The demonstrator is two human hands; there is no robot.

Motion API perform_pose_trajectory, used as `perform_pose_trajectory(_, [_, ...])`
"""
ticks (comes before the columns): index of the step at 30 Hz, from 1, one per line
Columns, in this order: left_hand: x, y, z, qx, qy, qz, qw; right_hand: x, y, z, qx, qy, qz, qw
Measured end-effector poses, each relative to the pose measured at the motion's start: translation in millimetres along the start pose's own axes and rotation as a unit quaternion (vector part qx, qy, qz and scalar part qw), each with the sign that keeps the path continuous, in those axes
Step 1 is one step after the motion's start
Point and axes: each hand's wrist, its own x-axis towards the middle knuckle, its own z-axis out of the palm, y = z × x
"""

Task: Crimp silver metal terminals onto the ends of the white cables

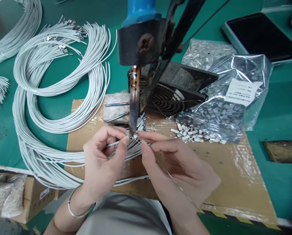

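Pinching the end of a white wire [113, 144] between thumb and forefinger, the left hand [104, 160] sits at lower centre of the frame. Beside it, the right hand [182, 169] grips a thin solder strand [171, 179]. Both ends meet just under the soldering iron [134, 98]. Beyond lie cardboard [234, 169], a bag of metal clips [224, 111] at right, and coiled wires [63, 81] at upper left.

soldering iron [134, 104] looms ahead; cables [63, 120] crowd left, clip bag [234, 98] right; cardboard [234, 176] bare near-right.

Smooth plastic cables [94, 98], glossy crinkled bag [243, 65]
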Motion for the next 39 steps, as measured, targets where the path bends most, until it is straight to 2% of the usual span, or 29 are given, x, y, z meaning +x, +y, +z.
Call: perform_pose_trajectory(39, [1.1, -0.9, -2.7, -0.010, -0.014, -0.004, 1.000, 0.0, 1.7, -0.7, 0.000, -0.006, 0.001, 1.000])
